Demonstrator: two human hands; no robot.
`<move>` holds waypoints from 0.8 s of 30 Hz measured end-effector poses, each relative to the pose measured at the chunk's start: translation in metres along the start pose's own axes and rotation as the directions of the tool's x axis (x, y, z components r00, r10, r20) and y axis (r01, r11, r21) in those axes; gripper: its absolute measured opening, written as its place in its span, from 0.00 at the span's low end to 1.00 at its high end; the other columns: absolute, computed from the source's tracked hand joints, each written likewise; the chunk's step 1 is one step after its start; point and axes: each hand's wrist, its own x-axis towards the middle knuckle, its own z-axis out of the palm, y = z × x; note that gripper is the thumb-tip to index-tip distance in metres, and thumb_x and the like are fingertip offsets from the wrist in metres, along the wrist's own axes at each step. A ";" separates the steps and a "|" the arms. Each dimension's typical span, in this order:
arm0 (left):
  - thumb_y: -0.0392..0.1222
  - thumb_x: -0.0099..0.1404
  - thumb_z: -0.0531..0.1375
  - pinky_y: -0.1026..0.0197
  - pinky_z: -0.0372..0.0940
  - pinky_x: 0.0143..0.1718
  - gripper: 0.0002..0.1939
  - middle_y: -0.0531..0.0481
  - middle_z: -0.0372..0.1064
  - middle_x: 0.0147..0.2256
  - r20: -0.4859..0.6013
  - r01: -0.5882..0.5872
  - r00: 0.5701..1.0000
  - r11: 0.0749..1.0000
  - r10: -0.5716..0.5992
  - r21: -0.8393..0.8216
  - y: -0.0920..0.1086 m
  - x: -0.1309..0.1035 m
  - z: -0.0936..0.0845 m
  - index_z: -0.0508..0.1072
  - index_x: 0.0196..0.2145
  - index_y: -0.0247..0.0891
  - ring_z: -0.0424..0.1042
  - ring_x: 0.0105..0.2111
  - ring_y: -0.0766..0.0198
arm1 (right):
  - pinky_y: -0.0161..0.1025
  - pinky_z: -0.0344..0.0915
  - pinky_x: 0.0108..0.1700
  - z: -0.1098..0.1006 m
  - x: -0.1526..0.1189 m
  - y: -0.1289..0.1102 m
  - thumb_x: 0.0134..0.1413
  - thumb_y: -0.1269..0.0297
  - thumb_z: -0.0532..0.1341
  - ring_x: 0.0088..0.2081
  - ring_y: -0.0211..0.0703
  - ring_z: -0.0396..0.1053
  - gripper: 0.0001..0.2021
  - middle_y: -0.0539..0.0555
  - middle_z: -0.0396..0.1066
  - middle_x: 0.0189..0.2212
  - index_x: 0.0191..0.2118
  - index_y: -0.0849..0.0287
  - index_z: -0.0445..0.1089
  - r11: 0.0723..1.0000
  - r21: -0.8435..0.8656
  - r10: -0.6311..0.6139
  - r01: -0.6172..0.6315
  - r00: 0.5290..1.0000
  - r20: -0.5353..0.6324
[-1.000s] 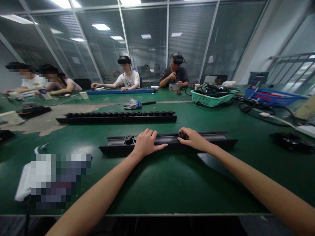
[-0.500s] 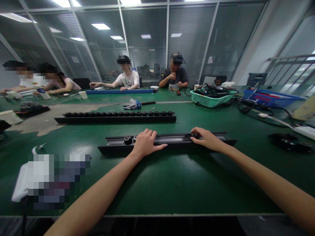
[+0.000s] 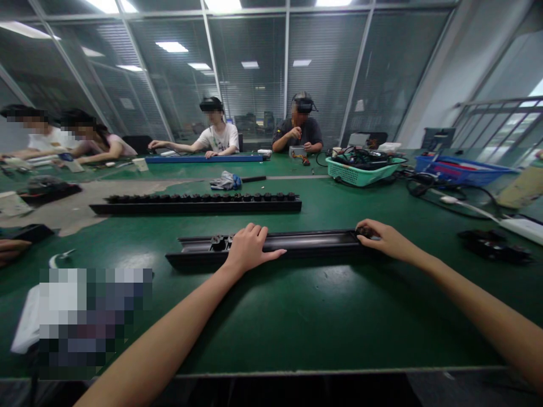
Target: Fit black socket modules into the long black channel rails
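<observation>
A long black channel rail point(image 3: 309, 242) lies across the green table in front of me. My left hand point(image 3: 249, 247) rests over its left half, fingers wrapped over the far edge and thumb stretched to the right along the near side. Just left of that hand, a small black part point(image 3: 218, 243) sits inside the channel. At the rail's right end my right hand point(image 3: 382, 238) pinches a small dark part point(image 3: 363, 231) between thumb and fingers.
Beyond lies a second black rail point(image 3: 195, 207) filled with several black parts. Black parts point(image 3: 494, 246) lie at the right. Farther back are a green basket point(image 3: 360, 172), a blue basket point(image 3: 466, 169), a crumpled cloth point(image 3: 226, 181) and several people. Another person's hand point(image 3: 12, 250) shows at the left edge.
My right hand has slid right along the rail with the small dark part. My left hand has stayed on the rail. Another person's hand and a dark object have appeared at the left edge.
</observation>
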 end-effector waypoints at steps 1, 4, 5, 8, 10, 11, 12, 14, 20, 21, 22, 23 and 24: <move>0.74 0.64 0.47 0.54 0.63 0.38 0.35 0.41 0.71 0.37 0.000 -0.001 1.000 1.000 0.001 0.001 0.000 0.000 0.000 0.71 0.37 0.36 0.69 0.40 0.52 | 0.45 0.67 0.44 -0.002 -0.002 0.005 0.56 0.49 0.59 0.40 0.48 0.71 0.17 0.57 0.73 0.41 0.45 0.55 0.70 1.000 -0.006 0.011 -0.011 1.000 -0.004; 0.74 0.64 0.46 0.54 0.63 0.37 0.36 0.41 0.71 0.37 0.005 -0.003 1.000 1.000 0.003 0.006 0.001 0.001 -0.001 0.71 0.37 0.36 0.69 0.40 0.52 | 0.45 0.67 0.44 -0.010 -0.007 0.023 0.56 0.49 0.59 0.40 0.48 0.71 0.18 0.56 0.73 0.41 0.46 0.55 0.70 0.999 -0.018 0.032 -0.032 0.999 -0.001; 0.74 0.64 0.46 0.54 0.63 0.37 0.36 0.41 0.71 0.37 0.006 -0.002 1.000 1.000 0.002 0.008 0.001 0.001 -0.001 0.71 0.38 0.36 0.69 0.40 0.52 | 0.45 0.67 0.44 -0.013 -0.009 0.029 0.56 0.48 0.59 0.40 0.48 0.71 0.18 0.56 0.73 0.41 0.46 0.55 0.70 0.999 -0.019 0.038 -0.038 0.999 0.005; 0.74 0.64 0.46 0.55 0.63 0.37 0.35 0.41 0.71 0.36 0.006 0.000 1.000 1.000 0.000 0.007 0.001 0.001 -0.001 0.71 0.37 0.36 0.69 0.40 0.53 | 0.45 0.66 0.45 -0.023 -0.016 0.048 0.56 0.48 0.60 0.41 0.49 0.70 0.19 0.57 0.73 0.42 0.47 0.55 0.70 0.998 -0.023 0.061 -0.061 0.998 0.016; 0.74 0.64 0.47 0.55 0.63 0.37 0.35 0.41 0.71 0.36 0.002 -0.001 1.000 1.000 0.000 0.006 0.001 0.001 -0.001 0.71 0.37 0.36 0.69 0.40 0.52 | 0.46 0.65 0.44 -0.032 -0.021 0.061 0.55 0.49 0.60 0.41 0.50 0.70 0.19 0.60 0.73 0.43 0.47 0.56 0.70 0.995 -0.027 0.092 -0.092 0.996 0.010; 0.74 0.64 0.47 0.55 0.63 0.38 0.35 0.41 0.71 0.36 0.000 -0.001 1.000 1.000 0.001 0.005 0.000 0.001 -0.001 0.71 0.37 0.37 0.69 0.40 0.52 | 0.46 0.65 0.44 -0.036 -0.024 0.067 0.56 0.50 0.60 0.41 0.50 0.70 0.18 0.61 0.73 0.43 0.47 0.56 0.71 0.993 -0.027 0.112 -0.111 0.994 0.002; 0.74 0.64 0.47 0.55 0.63 0.38 0.35 0.41 0.71 0.36 -0.001 -0.001 1.000 1.000 0.001 0.004 0.000 0.001 -0.001 0.71 0.37 0.37 0.69 0.40 0.52 | 0.46 0.64 0.43 -0.041 -0.027 0.075 0.56 0.51 0.60 0.40 0.51 0.70 0.18 0.63 0.73 0.43 0.46 0.57 0.71 0.991 -0.024 0.133 -0.133 0.991 -0.003; 0.73 0.64 0.47 0.55 0.63 0.37 0.34 0.41 0.71 0.36 -0.001 0.003 1.000 1.000 -0.003 -0.002 0.000 0.001 -0.001 0.71 0.37 0.37 0.69 0.40 0.52 | 0.46 0.64 0.42 -0.049 -0.033 0.096 0.55 0.53 0.60 0.40 0.52 0.71 0.17 0.66 0.73 0.43 0.45 0.57 0.72 0.985 -0.020 0.172 -0.172 0.985 -0.022; 0.73 0.63 0.48 0.55 0.63 0.37 0.34 0.40 0.71 0.37 0.006 0.012 1.000 1.000 -0.011 -0.017 0.001 0.001 -0.002 0.72 0.38 0.37 0.69 0.40 0.52 | 0.50 0.63 0.37 -0.068 -0.066 0.185 0.45 0.52 0.67 0.33 0.55 0.72 0.16 0.72 0.74 0.36 0.36 0.58 0.73 0.947 -0.131 0.284 -0.292 0.956 -0.076; 0.73 0.63 0.48 0.55 0.63 0.37 0.34 0.40 0.71 0.37 0.008 0.011 1.000 1.000 -0.011 -0.015 0.001 0.001 -0.002 0.72 0.38 0.37 0.69 0.40 0.52 | 0.51 0.62 0.35 -0.071 -0.072 0.198 0.44 0.49 0.67 0.31 0.54 0.71 0.17 0.71 0.73 0.33 0.34 0.58 0.73 0.926 -0.189 0.310 -0.327 0.944 -0.117; 0.73 0.64 0.48 0.55 0.63 0.37 0.35 0.40 0.71 0.37 0.011 0.009 1.000 1.000 -0.009 -0.011 0.001 0.001 -0.002 0.72 0.38 0.37 0.69 0.41 0.51 | 0.51 0.60 0.33 -0.075 -0.078 0.209 0.41 0.45 0.67 0.28 0.54 0.69 0.20 0.70 0.72 0.30 0.32 0.58 0.73 0.880 -0.273 0.357 -0.389 0.920 -0.161; 0.73 0.64 0.47 0.55 0.63 0.37 0.35 0.40 0.71 0.37 0.014 0.006 1.000 1.000 -0.006 -0.008 0.001 0.001 -0.002 0.72 0.38 0.36 0.69 0.41 0.51 | 0.52 0.59 0.31 -0.079 -0.084 0.219 0.39 0.42 0.67 0.27 0.53 0.67 0.22 0.69 0.70 0.28 0.32 0.58 0.74 0.819 -0.351 0.400 -0.453 0.891 -0.216; 0.73 0.64 0.47 0.55 0.63 0.37 0.35 0.40 0.71 0.37 0.017 0.003 1.000 1.000 -0.003 -0.004 0.001 0.001 -0.002 0.72 0.38 0.36 0.69 0.41 0.51 | 0.53 0.57 0.30 -0.084 -0.089 0.226 0.37 0.39 0.67 0.26 0.53 0.65 0.25 0.69 0.69 0.28 0.32 0.58 0.75 0.754 -0.409 0.432 -0.514 0.857 -0.281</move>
